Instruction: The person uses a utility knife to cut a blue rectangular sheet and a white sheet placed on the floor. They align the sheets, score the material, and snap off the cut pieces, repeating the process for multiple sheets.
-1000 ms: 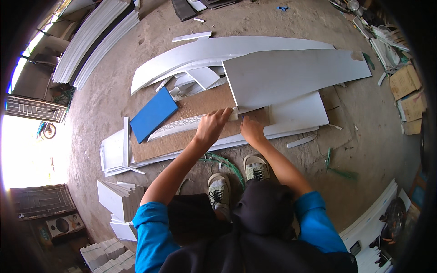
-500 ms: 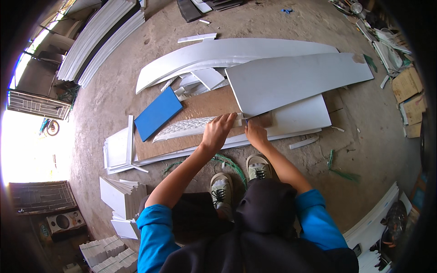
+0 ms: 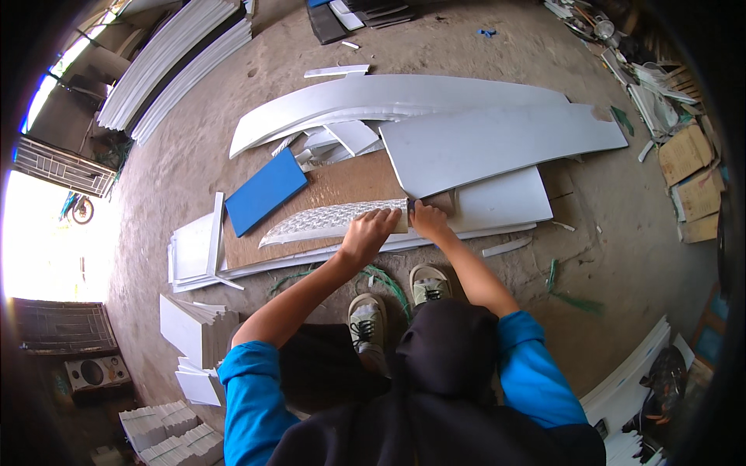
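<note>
A curved, pointed white piece with a woven-looking raised surface lies on a brown wooden board. My left hand presses on its wide right end, fingers bent and close together over it. Right beside that end, my right hand is closed; whatever it holds is hidden by the fingers. A large white panel reaches to just beyond my right hand. Left of the textured piece, a blue rectangular block rests at an angle across the board.
White sheets lie under the board. Beyond sit a long curved white panel and white offcuts. Green strapping curls near my shoes. Stacked white pieces stand at the left, cardboard at the right.
My right hand has drawn in closer to my left hand, at the end of the textured piece. My left hand still presses there. The whole view has shifted slightly.
</note>
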Motion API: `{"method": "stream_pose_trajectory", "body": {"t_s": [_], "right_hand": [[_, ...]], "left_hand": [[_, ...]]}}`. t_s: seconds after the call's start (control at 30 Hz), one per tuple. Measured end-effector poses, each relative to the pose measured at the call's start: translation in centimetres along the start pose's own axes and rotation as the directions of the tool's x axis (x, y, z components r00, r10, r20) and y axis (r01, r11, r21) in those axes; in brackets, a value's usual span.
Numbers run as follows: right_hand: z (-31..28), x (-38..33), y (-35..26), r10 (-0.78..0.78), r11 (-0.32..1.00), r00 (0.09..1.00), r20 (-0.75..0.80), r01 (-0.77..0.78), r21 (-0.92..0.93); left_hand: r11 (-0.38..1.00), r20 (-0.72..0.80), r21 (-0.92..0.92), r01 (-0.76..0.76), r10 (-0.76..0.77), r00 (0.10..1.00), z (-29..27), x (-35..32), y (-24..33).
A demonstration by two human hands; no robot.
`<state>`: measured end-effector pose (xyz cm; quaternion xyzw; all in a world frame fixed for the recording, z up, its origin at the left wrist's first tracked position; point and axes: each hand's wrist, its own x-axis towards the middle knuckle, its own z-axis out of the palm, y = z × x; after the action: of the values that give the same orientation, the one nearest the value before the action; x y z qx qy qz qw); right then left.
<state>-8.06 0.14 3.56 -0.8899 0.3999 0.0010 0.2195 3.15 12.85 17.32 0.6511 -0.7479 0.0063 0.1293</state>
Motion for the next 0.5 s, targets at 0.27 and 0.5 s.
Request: {"method": "stream_pose_trajectory", "body": {"t_s": [0.27,0.5], "right_hand": [[-2.2,0.0,0.3,-0.018,0.991,0.999,0.050,0.011,0.131],[-1.2,-2.7,-0.8,0.005,1.000,0.999,-0.039,-0.004,0.029]], "left_hand": [[0.992,0.015,0.128,-0.008,0.006,1.000,1.5,-1.5,1.2],[0.995,0.012,0.098,0.016,-0.018,1.000,1.4,-1.5,1.3]]}}
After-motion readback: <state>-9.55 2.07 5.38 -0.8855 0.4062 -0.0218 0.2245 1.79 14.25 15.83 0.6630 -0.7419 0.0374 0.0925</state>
